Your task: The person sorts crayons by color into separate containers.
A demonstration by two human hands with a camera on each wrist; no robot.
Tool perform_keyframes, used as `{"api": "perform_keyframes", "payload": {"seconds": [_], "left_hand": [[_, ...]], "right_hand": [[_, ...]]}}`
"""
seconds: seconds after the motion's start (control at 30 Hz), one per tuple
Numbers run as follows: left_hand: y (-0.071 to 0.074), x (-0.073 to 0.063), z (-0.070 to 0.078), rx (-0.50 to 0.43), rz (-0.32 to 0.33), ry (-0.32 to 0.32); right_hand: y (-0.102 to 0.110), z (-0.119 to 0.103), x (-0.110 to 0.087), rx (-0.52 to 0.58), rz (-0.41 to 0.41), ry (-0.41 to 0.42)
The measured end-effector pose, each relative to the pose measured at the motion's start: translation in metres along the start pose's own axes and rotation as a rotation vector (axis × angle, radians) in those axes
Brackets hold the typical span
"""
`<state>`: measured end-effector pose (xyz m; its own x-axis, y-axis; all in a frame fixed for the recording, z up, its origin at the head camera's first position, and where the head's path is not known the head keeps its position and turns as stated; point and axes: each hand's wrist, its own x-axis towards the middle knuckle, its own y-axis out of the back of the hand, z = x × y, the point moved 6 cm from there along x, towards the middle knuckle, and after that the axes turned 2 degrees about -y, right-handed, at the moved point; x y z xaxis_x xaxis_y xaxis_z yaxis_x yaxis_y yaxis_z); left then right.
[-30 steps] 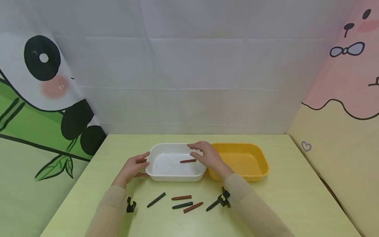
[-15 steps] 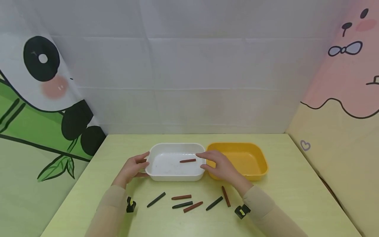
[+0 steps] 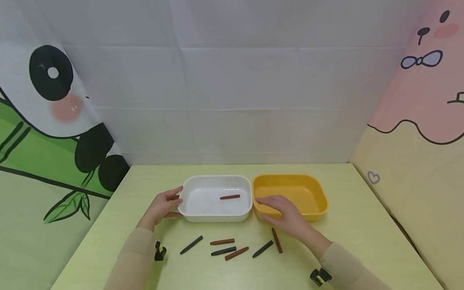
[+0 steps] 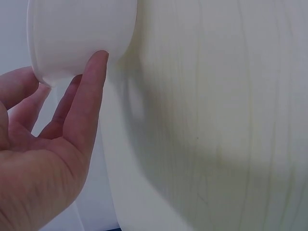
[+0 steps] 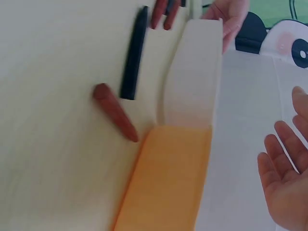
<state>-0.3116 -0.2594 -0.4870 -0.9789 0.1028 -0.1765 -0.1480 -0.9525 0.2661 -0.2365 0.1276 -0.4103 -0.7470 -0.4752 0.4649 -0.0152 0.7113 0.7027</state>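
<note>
My left hand (image 3: 161, 205) rests its fingertips against the left end of a white plastic tray (image 3: 217, 218); the left wrist view shows its fingers touching the tray wall (image 4: 82, 33). Inside that tray lies one brown crayon (image 3: 230, 197). My right hand (image 3: 288, 215) hovers over the front left of a yellow tray (image 3: 319, 201), fingers loosely spread and holding nothing. Closest to it on the table are a brown crayon (image 3: 277, 240) and a black crayon (image 3: 262, 249).
Several more crayons lie in front of the white tray: a black one (image 3: 191, 244) at left, then a brown one (image 3: 222, 241), a black one (image 3: 223, 252) and another brown one (image 3: 237, 253). The trays stand side by side on the pale table (image 3: 156, 177), before a white cloth backdrop (image 3: 235, 100).
My right hand has moved from above the white tray rightward and nearer to me, over the yellow tray's front left. The left hand and the crayons have stayed put.
</note>
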Motion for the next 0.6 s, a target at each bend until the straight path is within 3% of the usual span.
{"api": "perform_keyframes", "payload": {"seconds": [0.37, 0.6], "left_hand": [[-0.003, 0.004, -0.001, 0.010, 0.014, -0.001], [-0.006, 0.005, 0.000, 0.011, 0.013, -0.005]], "right_hand": [[0.003, 0.025, -0.045, 0.044, 0.025, -0.130], [-0.003, 0.040, -0.065, -0.012, 0.010, -0.060]]}}
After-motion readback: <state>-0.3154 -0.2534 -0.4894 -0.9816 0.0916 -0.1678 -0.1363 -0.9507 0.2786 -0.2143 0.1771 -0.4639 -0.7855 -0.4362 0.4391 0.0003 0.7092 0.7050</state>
